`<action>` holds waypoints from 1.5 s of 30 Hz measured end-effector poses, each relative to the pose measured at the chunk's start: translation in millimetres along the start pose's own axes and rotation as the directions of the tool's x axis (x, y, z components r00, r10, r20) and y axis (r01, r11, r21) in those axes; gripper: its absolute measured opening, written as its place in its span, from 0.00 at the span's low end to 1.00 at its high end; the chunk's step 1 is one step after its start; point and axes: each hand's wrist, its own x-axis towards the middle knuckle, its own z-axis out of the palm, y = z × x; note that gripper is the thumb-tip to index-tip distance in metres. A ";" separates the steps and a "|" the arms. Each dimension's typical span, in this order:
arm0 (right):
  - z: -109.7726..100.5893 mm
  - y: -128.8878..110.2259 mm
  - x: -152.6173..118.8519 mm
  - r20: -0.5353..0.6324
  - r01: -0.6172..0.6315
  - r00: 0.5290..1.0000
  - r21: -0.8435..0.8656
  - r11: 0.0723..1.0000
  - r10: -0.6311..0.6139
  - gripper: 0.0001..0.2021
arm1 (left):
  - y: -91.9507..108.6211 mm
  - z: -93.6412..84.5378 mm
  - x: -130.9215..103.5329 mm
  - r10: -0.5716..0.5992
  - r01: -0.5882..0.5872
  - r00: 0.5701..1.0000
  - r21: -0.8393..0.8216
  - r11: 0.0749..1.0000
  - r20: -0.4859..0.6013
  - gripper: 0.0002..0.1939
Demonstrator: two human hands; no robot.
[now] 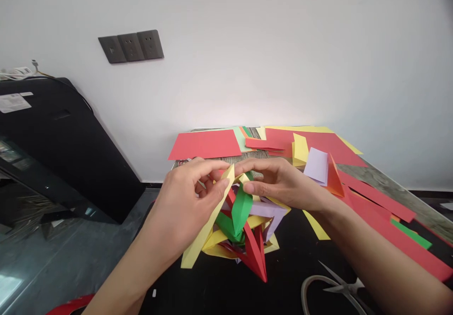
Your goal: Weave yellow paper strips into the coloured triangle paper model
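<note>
With the pale yellow paper strip [199, 242] pinched in the left hand [187, 194] and the folded-paper model [253, 246], over the black surface [293, 263], gripped near its top by the right hand [278, 178], creases are best protected by light pressure.

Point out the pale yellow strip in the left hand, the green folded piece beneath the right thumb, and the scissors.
Pale yellow strip [204, 234]: head view, lower length of the strip.
Green folded piece [242, 207]: head view, middle of its upright leaf.
Scissors [346, 288]: head view, at the pivot.
</note>
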 end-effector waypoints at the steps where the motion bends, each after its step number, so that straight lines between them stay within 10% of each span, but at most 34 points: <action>1: 0.3 0.2 0.0 -0.001 0.002 1.000 -0.014 1.000 -0.002 0.10 | 0.0 -0.4 -0.5 0.023 -0.024 1.000 0.031 0.999 0.016 0.09; 16: -3.5 -0.9 0.2 -0.008 0.021 1.000 -0.071 0.997 -0.021 0.10 | -2.8 -1.9 2.7 0.091 -0.105 0.991 0.147 0.984 0.097 0.11; 25: -6.4 2.5 -2.8 -0.137 -0.077 0.988 -0.087 0.993 0.065 0.12 | -18.2 -49.7 -34.9 0.074 -0.038 0.984 0.210 0.977 -0.165 0.16; 29: -4.9 8.8 -11.4 -0.223 -0.152 0.966 -0.079 0.985 0.131 0.14 | -41.7 -33.2 -47.3 -0.085 0.125 0.969 0.162 0.979 -0.234 0.19; 35: 3.9 8.7 -22.6 -0.295 -0.158 0.947 -0.091 0.983 0.125 0.15 | -53.7 0.8 -50.7 0.015 -0.013 0.997 0.018 1.000 -0.076 0.12; 45: 9.4 14.4 -26.0 -0.345 -0.155 0.932 -0.089 0.984 0.116 0.15 | -66.6 14.3 -55.1 0.007 -0.054 0.973 -0.198 0.979 -0.229 0.03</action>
